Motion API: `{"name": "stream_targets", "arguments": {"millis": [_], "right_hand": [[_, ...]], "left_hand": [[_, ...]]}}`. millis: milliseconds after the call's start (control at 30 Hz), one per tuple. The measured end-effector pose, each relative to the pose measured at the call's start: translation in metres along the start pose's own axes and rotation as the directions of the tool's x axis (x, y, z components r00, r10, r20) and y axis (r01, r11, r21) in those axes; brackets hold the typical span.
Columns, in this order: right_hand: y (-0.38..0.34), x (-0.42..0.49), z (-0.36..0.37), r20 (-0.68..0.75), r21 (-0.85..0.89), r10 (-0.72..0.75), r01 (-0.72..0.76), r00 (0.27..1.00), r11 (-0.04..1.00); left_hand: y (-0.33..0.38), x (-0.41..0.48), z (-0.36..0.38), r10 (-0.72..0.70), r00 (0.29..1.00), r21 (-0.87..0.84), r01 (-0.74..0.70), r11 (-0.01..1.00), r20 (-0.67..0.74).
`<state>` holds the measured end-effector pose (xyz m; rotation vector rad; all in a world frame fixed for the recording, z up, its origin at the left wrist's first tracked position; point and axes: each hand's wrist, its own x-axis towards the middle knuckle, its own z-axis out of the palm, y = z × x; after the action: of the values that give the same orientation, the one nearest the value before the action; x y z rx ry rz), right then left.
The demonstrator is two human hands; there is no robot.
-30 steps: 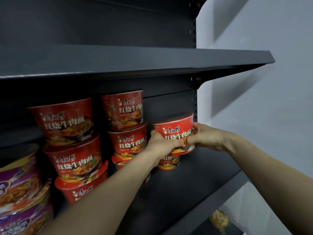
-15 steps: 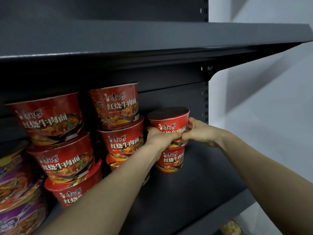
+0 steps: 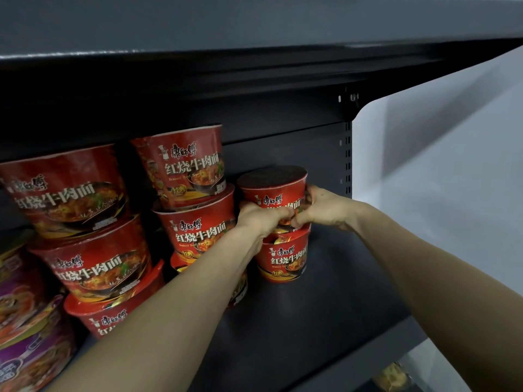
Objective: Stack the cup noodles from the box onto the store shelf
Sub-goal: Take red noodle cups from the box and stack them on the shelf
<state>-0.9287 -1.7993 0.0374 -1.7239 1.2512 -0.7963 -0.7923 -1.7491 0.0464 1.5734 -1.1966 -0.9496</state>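
- Red, both of them: the top cup stands directly above the lower cup on the shelf; its base is hidden, so contact unclear.
- Your left hand and right hand clasp the top cup from either side, just above the lower cup.
- Step: seating. Next, likely: square it over the lower cup, release gently.

Shop, retail shelving. Dark metal gondola shelf under the hands, another shelf board above them, with slotted upright just behind the right hand. Left of the left hand: red cup noodles, one brand, stacked three high, labels facing out. Further left, purple cups likewise stacked. Plain white wall to the right.
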Motion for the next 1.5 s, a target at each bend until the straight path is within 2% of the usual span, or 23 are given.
{"name": "stream_targets", "arguments": {"millis": [633, 867, 967, 1133, 1233, 1333, 1500], "right_hand": [[-0.002, 0.001, 0.004, -0.007, -0.052, -0.004, 0.003, 1.000, 0.999], [-0.008, -0.007, 0.008, -0.039, -0.076, 0.061, -0.064, 0.997, 0.995], [-0.008, -0.016, 0.011, -0.045, -0.090, 0.101, -0.105, 0.994, 0.990], [-0.013, -0.057, 0.018, -0.137, -0.245, 0.099, -0.130, 0.986, 0.961], [-0.011, -0.086, 0.029, -0.216, -0.312, 0.050, -0.117, 0.975, 0.943], [-0.004, -0.111, 0.040, -0.276, -0.423, 0.079, -0.194, 0.958, 0.885], [0.008, -0.157, 0.056, -0.364, -0.497, 0.157, -0.334, 0.918, 0.801]], "left_hand": [[-0.003, -0.005, 0.001, -0.019, 0.998, -0.027, 0.017, 0.999, -0.056], [0.000, -0.012, 0.003, -0.043, 0.997, -0.047, 0.040, 0.998, -0.060], [-0.003, -0.021, 0.005, -0.049, 0.997, -0.108, 0.042, 0.993, -0.062], [-0.021, -0.046, 0.003, -0.006, 0.996, -0.270, -0.017, 0.963, -0.085], [-0.029, -0.063, 0.003, -0.012, 0.999, -0.357, -0.005, 0.934, -0.046], [-0.035, -0.077, 0.007, -0.017, 1.000, -0.358, 0.015, 0.934, -0.002], [-0.048, -0.098, 0.025, 0.017, 0.981, -0.215, 0.026, 0.976, 0.195]]}}
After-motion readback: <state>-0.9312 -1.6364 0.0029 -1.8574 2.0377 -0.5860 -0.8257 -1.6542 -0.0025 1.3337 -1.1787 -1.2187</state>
